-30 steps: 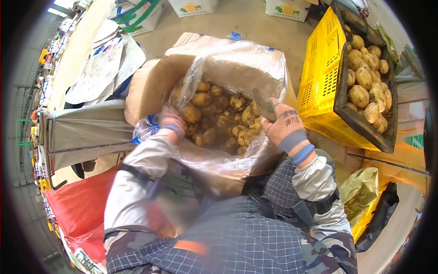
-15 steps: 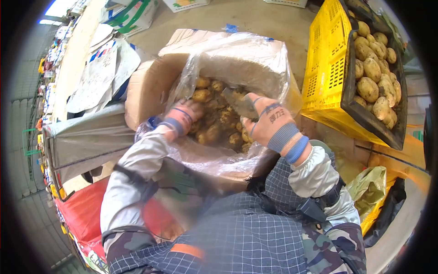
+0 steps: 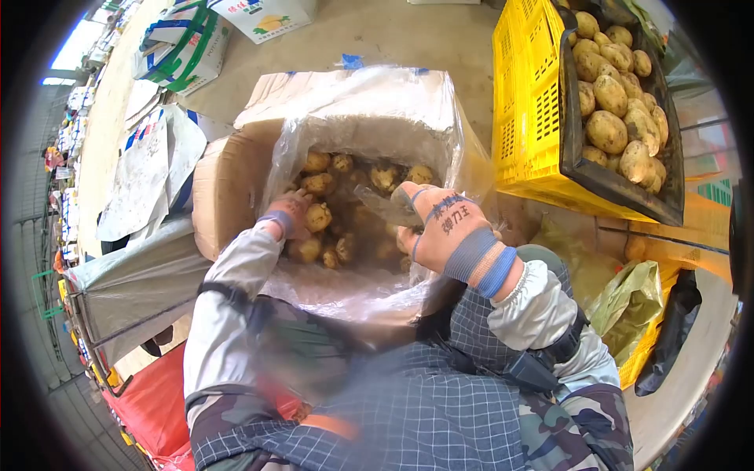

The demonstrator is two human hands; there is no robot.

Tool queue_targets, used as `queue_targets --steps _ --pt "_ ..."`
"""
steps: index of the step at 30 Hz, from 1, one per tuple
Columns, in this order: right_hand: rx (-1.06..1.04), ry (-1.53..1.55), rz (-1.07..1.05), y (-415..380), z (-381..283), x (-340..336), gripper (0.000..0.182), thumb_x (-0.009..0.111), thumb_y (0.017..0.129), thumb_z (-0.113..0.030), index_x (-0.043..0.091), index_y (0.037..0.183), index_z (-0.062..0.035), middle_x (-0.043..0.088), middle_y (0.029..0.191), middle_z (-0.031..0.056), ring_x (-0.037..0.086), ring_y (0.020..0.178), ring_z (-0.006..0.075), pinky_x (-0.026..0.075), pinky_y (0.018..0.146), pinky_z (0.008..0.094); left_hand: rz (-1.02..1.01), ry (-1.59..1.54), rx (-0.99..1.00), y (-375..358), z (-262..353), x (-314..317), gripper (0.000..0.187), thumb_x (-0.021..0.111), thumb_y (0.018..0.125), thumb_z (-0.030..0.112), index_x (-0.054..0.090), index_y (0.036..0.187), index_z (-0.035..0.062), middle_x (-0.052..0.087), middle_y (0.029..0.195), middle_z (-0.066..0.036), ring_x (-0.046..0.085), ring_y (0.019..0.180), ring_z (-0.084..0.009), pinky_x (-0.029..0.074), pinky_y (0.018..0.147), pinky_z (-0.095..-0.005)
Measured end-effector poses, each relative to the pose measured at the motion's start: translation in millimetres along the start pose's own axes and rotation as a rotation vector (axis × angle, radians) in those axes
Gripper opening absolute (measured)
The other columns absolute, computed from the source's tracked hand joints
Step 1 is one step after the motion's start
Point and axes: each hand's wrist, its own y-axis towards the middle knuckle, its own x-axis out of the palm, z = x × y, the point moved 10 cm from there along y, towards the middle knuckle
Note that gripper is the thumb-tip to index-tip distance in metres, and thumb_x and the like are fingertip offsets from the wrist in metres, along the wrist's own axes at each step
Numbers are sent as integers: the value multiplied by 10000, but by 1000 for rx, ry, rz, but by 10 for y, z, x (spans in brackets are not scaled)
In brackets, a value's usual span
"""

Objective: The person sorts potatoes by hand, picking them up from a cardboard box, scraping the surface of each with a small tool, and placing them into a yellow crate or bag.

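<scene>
My left hand [image 3: 290, 214], in an orange glove with a blue cuff, is at the left inside of a cardboard box [image 3: 216, 188]. Its fingers and thumb close around the left side of a potato [image 3: 318, 217]. Several soil-covered potatoes [image 3: 318, 184] lie about it. Over the right part of the box, my gloved right hand [image 3: 449, 229] pinches a thin, greyish, see-through piece that looks like plastic film [image 3: 383, 206]. A clear plastic liner [image 3: 294, 149] covers the box's walls and rim. Blur hides part of the potatoes in the middle.
A yellow crate [image 3: 526, 118] with a dark rim, full of potatoes [image 3: 609, 94], stands at the right. Printed cartons [image 3: 188, 51] are at the back left. Flattened sheets [image 3: 153, 173] lie left of the box, and a greenish plastic bag [image 3: 628, 298] at the lower right.
The view has shifted, so the box and crate appear further left. My left hand has moved toward the box's left wall. My right hand keeps its pinch on the film.
</scene>
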Motion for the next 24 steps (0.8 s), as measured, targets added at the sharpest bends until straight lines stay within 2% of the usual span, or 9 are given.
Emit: queue_targets --steps 2,5,7,10,12,14,16,20,24 --pt "16 12 49 23 52 -28 430 637 884 -318 541 1230 -81 639 1150 199 610 1109 348 486 948 419 165 -470 26 -162 -127 -122 976 851 559 412 492 1369 2 527 1367 -230 492 1290 -356 399 1092 -387" --pt "86 80 80 81 109 -27 553 657 879 -339 516 1330 -53 619 1213 228 586 1156 361 470 992 414 331 -929 220 -938 320 -1099 866 859 610 251 491 1348 -12 562 1330 -184 545 1246 -297 419 1074 -347" --pt "114 153 83 117 83 -7 627 688 868 -349 505 1359 -5 600 1240 248 560 1183 377 459 1005 423 384 -1531 297 -1375 535 -1387 848 867 622 179 485 1357 -5 583 1295 -132 567 1202 -231 433 1049 -336" --pt "232 860 -295 193 70 548 686 647 892 -479 486 1390 -37 543 1352 204 517 1257 307 448 1023 432 561 -1580 414 -1842 701 -1805 838 871 666 173 467 1377 -11 566 1332 -118 547 1224 -201 421 1058 -333" --pt "347 1234 -441 10 -209 574 639 621 914 -508 516 1357 -60 579 1295 161 561 1167 264 481 958 429 637 -1694 493 -1992 824 -1901 826 858 688 171 458 1387 -14 547 1361 -147 524 1263 -241 409 1069 -364" --pt "385 1569 -561 -64 -416 685 580 602 935 -504 541 1325 -79 617 1227 128 602 1075 236 510 895 417 825 -1478 581 -2097 853 -2035 821 851 691 163 458 1390 -18 528 1379 -169 502 1289 -268 397 1081 -380" --pt "253 1673 -593 35 -215 835 487 596 951 -430 563 1284 -77 657 1125 92 636 984 208 534 833 358 999 -1129 569 -2143 869 -2114 852 822 697 122 413 1432 -12 491 1414 -202 470 1323 -309 374 1098 -396" --pt "97 1589 -315 173 -32 753 407 617 945 -329 578 1250 -62 666 1080 76 664 908 186 557 770 318 934 -1459 477 -2102 763 -1882 859 745 749 147 329 1490 23 504 1400 -203 485 1303 -299 380 1083 -386" --pt "-153 1158 -84 196 -183 556 388 648 912 -232 573 1242 -42 647 1107 88 670 866 189 565 741 319 965 -1581 424 -2041 736 -1810 713 652 833 192 363 1458 10 558 1318 -208 542 1206 -299 426 1006 -381"
